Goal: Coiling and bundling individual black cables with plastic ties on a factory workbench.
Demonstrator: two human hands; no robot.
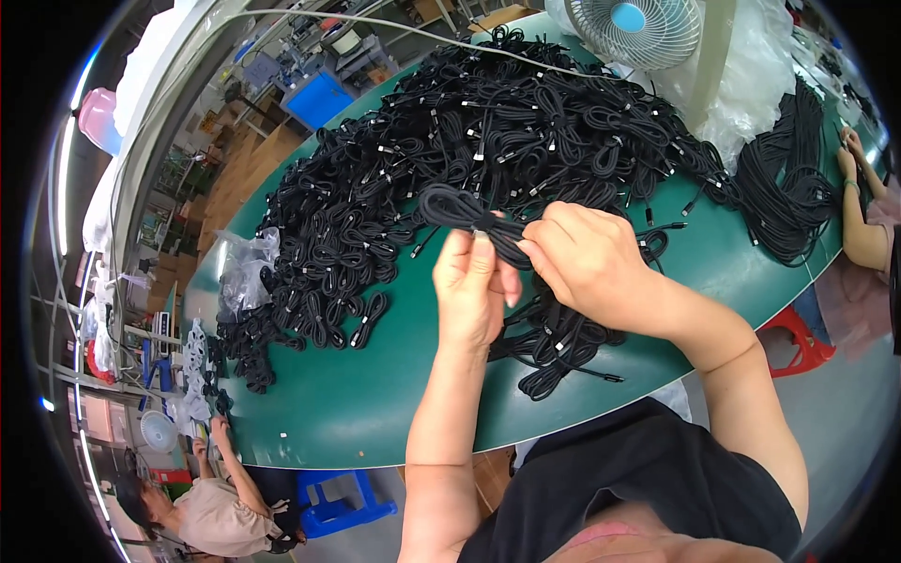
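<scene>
Both my hands hold one coiled black cable [452, 205] above the green table [404, 385]. My left hand [472, 281] pinches it from below near its middle, where a dark band seems to wrap the coil. My right hand [591, 258] is closed around the coil's right end, its fingertips close to the left hand's. The looped left end sticks out free. Beyond my hands lies a large heap of bundled black cables [544, 122] with silvery plugs. Under my right hand is a smaller pile of black cables [554, 347], partly hidden by my wrist.
Long loose black cables [784, 178] lie at the right, by a co-worker's arms [859, 197]. A fan [633, 28] and clear plastic bags [751, 84] stand at the back. Another person [206, 507] works at the left end. Blue [343, 502] and red stools [798, 342] stand below the edge.
</scene>
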